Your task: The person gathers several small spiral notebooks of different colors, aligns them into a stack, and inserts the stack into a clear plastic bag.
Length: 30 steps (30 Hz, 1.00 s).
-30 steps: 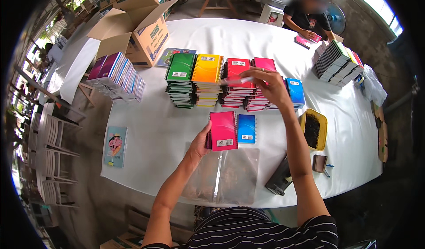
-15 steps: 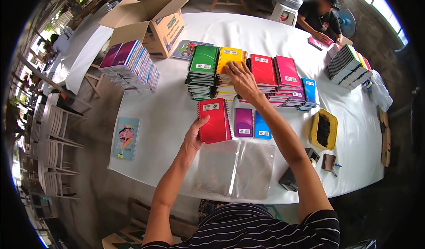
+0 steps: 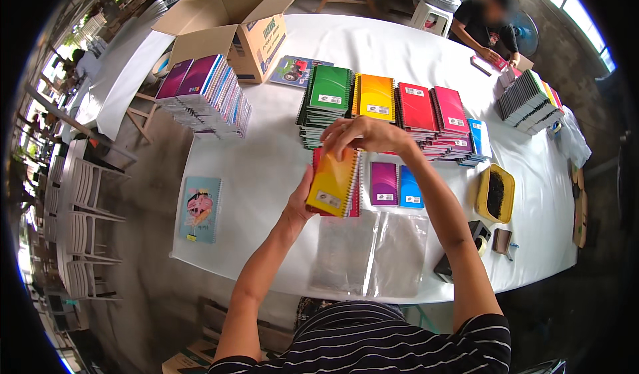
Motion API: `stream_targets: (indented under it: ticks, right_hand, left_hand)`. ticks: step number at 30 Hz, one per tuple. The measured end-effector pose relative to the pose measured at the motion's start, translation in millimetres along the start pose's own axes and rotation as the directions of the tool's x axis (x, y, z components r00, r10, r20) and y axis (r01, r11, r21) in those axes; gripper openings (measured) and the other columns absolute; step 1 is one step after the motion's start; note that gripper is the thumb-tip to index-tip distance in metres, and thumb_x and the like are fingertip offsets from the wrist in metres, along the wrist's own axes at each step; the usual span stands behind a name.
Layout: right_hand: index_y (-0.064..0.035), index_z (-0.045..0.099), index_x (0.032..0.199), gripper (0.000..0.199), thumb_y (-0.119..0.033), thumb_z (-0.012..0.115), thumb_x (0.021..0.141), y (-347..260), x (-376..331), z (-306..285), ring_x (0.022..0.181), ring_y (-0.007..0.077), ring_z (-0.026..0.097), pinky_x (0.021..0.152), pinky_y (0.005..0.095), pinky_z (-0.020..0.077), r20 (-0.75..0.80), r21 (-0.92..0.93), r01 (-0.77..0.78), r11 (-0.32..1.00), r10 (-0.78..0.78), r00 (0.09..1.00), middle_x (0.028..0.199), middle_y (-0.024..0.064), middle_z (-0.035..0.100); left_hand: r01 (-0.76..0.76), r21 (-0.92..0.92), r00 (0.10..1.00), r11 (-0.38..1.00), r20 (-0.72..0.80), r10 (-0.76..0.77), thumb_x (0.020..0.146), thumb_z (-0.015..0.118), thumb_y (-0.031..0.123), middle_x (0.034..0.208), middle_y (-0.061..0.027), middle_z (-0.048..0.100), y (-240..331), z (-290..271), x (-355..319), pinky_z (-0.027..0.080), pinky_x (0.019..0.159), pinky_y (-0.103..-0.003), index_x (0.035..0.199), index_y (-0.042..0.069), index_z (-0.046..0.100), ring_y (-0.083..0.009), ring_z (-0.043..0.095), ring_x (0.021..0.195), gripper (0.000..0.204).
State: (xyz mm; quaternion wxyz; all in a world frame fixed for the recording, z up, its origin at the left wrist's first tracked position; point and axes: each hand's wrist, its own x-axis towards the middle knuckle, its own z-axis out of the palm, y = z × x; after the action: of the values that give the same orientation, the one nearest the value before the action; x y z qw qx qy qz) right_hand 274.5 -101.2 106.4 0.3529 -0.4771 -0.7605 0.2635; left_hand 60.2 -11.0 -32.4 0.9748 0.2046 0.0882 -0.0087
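My left hand (image 3: 301, 195) grips a small stack of red spiral notebooks (image 3: 355, 204) at its left side. On top of these lies a yellow spiral notebook (image 3: 333, 178), its upper end pinched by my right hand (image 3: 365, 134). Beyond my hands stand piles of notebooks with green (image 3: 331, 84), yellow (image 3: 376, 89), red (image 3: 417, 101) and pink (image 3: 451, 104) covers. A single purple notebook (image 3: 384, 180) and a blue one (image 3: 410, 186) lie side by side, right of the held stack. Clear plastic sleeves (image 3: 396, 251) lie flat at the near table edge.
A tall notebook stack (image 3: 206, 101) and an opened carton (image 3: 256, 48) stand at the left. Rightward are a yellow tub (image 3: 512, 194) of dark bits, a brown block (image 3: 502, 241) and another notebook stack (image 3: 532, 101). A light-blue notebook (image 3: 200, 207) lies near the left edge. Another person (image 3: 489, 24) sits far right.
My right hand has come back from the yellow pile with a yellow notebook, now on the red ones in my left hand. The whole view has shifted slightly.
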Motion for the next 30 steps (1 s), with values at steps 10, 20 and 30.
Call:
stream_targets:
  ticks: [10,20,30]
  right_hand:
    - [-0.0044,0.060,0.122,0.047,0.008,0.055,0.076,72,25,30,0.122,0.0315,0.053,0.108,0.0450,0.0381,-0.561,-0.672,-0.487,0.558,0.046,0.827,0.130,0.0177,0.056]
    - [-0.0022,0.063,0.112,0.038,-0.001,0.063,0.073,-32,-10,122,0.116,0.0271,0.058,0.105,0.0436,0.0429,-0.377,-0.784,-0.319,0.532,-0.002,0.926,0.121,0.0142,0.062]
    - [-0.0064,0.056,0.127,0.052,-0.018,0.071,0.079,44,-66,22,0.124,0.0269,0.050,0.111,0.0464,0.0265,-0.734,-0.635,-0.711,0.302,0.051,0.677,0.133,0.0103,0.056]
  left_hand:
    - [-0.170,0.219,0.961,0.961,-0.178,0.210,0.081,0.067,0.052,0.123,-0.0117,0.057,22,4,-4,0.056,0.087,-0.044,0.135,0.007,0.042,-0.0251,0.059,0.112,0.075]
    - [-0.131,-0.073,0.983,0.989,0.116,0.139,0.086,0.036,0.075,0.130,-0.0117,0.054,21,-8,9,0.050,0.095,-0.044,0.139,0.007,0.039,-0.0253,0.057,0.115,0.086]
    - [-0.004,0.072,0.996,0.997,-0.088,0.010,0.083,0.069,0.028,0.103,-0.0081,0.066,11,-5,23,0.056,0.078,-0.035,0.118,0.006,0.057,-0.0207,0.064,0.096,0.043]
